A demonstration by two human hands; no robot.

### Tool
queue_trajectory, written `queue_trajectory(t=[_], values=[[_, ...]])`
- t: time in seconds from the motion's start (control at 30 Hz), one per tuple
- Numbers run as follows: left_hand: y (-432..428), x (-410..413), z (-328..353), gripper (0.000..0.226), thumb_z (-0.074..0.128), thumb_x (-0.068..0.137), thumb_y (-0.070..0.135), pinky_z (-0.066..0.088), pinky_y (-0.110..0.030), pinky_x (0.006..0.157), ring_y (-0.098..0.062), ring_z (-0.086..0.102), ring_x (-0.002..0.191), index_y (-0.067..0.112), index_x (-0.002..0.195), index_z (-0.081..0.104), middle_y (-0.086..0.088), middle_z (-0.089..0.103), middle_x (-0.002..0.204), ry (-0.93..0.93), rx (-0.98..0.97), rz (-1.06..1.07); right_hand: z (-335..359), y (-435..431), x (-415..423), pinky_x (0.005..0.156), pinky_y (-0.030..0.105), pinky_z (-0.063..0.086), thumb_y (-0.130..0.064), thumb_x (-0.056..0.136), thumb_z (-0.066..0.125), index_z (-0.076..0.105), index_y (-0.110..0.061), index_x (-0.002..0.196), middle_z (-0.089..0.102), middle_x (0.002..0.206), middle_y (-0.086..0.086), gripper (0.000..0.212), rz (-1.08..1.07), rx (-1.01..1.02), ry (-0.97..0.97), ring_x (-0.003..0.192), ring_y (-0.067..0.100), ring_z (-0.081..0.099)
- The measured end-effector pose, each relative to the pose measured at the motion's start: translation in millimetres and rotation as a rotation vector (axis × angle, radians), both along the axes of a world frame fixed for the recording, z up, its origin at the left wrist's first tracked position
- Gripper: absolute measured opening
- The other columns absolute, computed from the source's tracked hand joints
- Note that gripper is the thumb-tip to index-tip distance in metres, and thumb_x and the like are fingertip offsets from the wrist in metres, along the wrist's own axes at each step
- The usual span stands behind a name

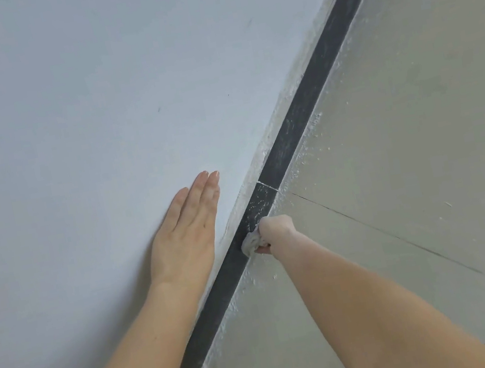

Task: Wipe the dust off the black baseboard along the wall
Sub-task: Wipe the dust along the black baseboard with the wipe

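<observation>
The long, narrow black baseboard (303, 114) runs diagonally at the foot of the pale blue-grey painted wall (90, 97), from the lower left of the view up to the top right, where it meets the beige tiled floor (418, 120). The right hand (275, 231) is bunched into a fist with its fingers clamped on a small crumpled white wiping cloth (250, 242), which it presses against the face of the baseboard. The left hand (184, 239) lies flat on the wall just beside the strip, fingers straight and close together, holding nothing; it looks like a brace. The stretch of baseboard nearer the person, below the cloth, reads as evenly dark, so that part seems done. Just beyond the cloth the strip is thickly speckled white up to a thin pale joint line (267, 185), and past it a greyish film clings on towards the far end. By this judgement, most of the visible length is left to wipe. White crumbs also lie on the floor along the strip's lower edge.
</observation>
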State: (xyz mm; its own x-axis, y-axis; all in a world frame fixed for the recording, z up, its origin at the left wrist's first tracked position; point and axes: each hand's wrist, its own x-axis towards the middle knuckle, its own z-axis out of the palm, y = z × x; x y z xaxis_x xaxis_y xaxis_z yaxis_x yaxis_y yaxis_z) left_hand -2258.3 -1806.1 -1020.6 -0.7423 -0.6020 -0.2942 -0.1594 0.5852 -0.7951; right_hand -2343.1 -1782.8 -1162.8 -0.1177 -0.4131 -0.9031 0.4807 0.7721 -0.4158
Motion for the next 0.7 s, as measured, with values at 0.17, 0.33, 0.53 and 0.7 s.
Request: queue_trajectory(t=[0.17,0.33,0.53,0.7], values=[[7.4,0.7,-14.9,0.075,0.032,0.098,0.030,-0.025,-0.044,0.107,-0.024,-0.031,0.137,0.002,0.147,-0.017,-0.010,-0.029,0.153,0.126,-0.004,0.060,11.3,-9.7,-48.6,0.072,0.029,0.058,-0.006,0.093,0.046,0.043,-0.015,0.098,0.047,0.080,0.003,0.011,-0.321,0.011,-0.170,0.050,0.008,0.059],[6.9,7.1,-17.2,0.076,0.037,0.096,0.026,-0.022,-0.042,0.110,-0.021,-0.025,0.140,0.004,0.149,-0.013,-0.007,-0.022,0.156,0.165,-0.033,0.054,8.3,-8.9,-83.1,0.070,0.027,0.042,-0.015,0.094,0.042,0.052,-0.010,0.117,0.060,0.093,0.005,0.026,-0.647,0.009,0.002,0.086,0.021,0.056],[5.4,9.6,-24.4,0.067,0.003,0.083,0.003,-0.030,-0.044,0.106,-0.020,-0.029,0.138,0.002,0.145,-0.023,-0.008,-0.027,0.153,0.129,-0.044,0.011,6.8,13.1,-43.7,0.080,0.033,0.052,-0.019,0.090,0.046,0.054,-0.005,0.090,0.057,0.086,0.009,0.016,-0.321,-0.053,0.172,0.081,0.025,0.058],[4.8,12.7,-28.5,0.073,-0.027,0.075,-0.009,-0.024,-0.045,0.106,-0.019,-0.024,0.138,0.003,0.147,-0.017,-0.004,-0.027,0.152,0.092,-0.041,0.019,-1.3,32.1,29.9,0.070,0.027,0.058,-0.012,0.092,0.049,0.047,-0.011,0.098,0.054,0.094,0.009,0.007,-0.152,-0.032,-0.236,0.061,0.016,0.062]])
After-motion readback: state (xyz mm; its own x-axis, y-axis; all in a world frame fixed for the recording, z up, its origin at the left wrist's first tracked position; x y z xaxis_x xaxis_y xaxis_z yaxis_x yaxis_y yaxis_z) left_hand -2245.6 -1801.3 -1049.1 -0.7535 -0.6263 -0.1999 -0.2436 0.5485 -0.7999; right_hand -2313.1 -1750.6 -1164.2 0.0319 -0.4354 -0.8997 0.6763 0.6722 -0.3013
